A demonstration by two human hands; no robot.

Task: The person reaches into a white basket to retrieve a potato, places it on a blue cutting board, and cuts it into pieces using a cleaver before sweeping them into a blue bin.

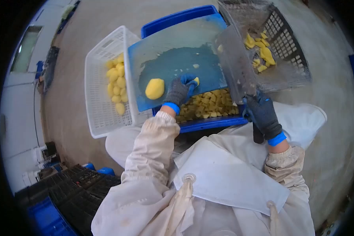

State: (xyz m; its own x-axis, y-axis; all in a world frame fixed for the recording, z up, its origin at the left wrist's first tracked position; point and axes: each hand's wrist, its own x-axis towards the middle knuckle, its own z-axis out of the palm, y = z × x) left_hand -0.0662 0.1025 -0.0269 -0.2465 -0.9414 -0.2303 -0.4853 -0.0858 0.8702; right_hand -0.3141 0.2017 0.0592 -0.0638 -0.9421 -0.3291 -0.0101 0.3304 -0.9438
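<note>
My left hand (180, 91), in a dark glove with blue fingertips, is closed on a small yellow potato piece (196, 81) over the wet blue cutting board (173, 59). Just left of it a large peeled potato (155, 89) with a cut face rests on the board. My right hand (262, 114), gloved too, is wrapped round the black handle of a broad cleaver (235, 65). The wide grey blade points away from me, at the board's right edge. Below the board, many potato chunks (210, 104) fill a blue bin (212, 124).
At left stands a white basket (99, 84) with whole peeled potatoes (117, 80). A dark crate (289, 43) at right contains yellow potato pieces (265, 53). Behind the board shows a blue tub rim (177, 17). Dark crates (74, 188) are at lower left.
</note>
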